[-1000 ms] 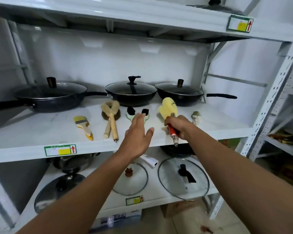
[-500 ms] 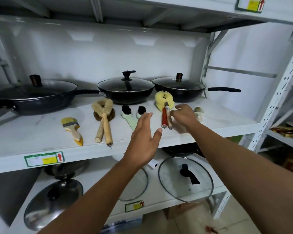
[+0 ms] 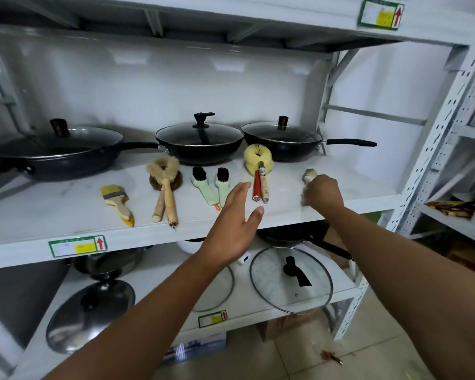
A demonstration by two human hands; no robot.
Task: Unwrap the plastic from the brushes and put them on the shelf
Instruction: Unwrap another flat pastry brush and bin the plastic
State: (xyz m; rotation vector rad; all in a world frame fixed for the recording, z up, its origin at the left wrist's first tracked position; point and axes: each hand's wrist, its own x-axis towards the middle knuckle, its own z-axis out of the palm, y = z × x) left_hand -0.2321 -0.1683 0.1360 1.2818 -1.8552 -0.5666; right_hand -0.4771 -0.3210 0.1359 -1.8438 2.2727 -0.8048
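Observation:
On the white middle shelf [image 3: 66, 215] lie several brushes. A yellow round brush with a red handle [image 3: 257, 171] rests beside a matching wooden-handled one. To its right, my right hand [image 3: 322, 193] grips a small plastic-wrapped brush [image 3: 309, 174], of which only the bristle end and a bit of wrap show. My left hand [image 3: 235, 218] hovers open in front of the shelf edge, holding nothing. Two green brushes with black bristles [image 3: 214, 185], a pair of tan wooden-handled brushes [image 3: 165, 187] and a yellow paintbrush [image 3: 115, 201] lie further left.
Three black lidded pans [image 3: 200, 141] stand along the back of the middle shelf. Glass lids [image 3: 291, 278] and a steel lid [image 3: 91, 314] lie on the lower shelf. A white upright post [image 3: 433, 160] stands at right, another rack beyond it.
My right hand laid the red-handled yellow brush on the shelf, let go, and moved right to take hold of the small wrapped brush. My left hand stayed open near the shelf edge.

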